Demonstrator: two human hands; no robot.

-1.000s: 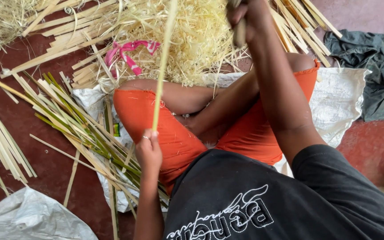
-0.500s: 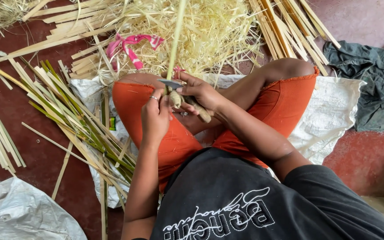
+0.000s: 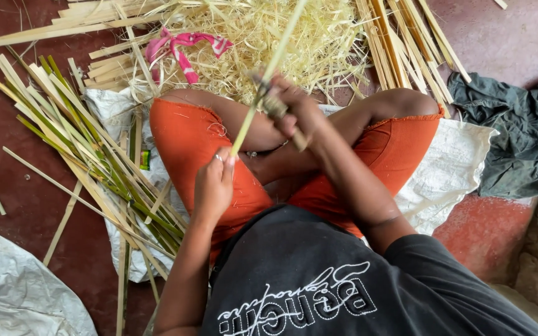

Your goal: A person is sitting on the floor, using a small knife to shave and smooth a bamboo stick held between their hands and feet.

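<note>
Since half a second ago the right hand [image 3: 294, 112] has drawn its knife [image 3: 275, 107] up the bamboo strip [image 3: 263, 84]; left hand [image 3: 214, 186] pinches the strip's lower end above the lap. Shallow, steady strokes seem best.

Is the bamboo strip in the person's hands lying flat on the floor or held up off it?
Held up. The bamboo strip slants upward from the left hand past the right hand, above the lap.
</note>
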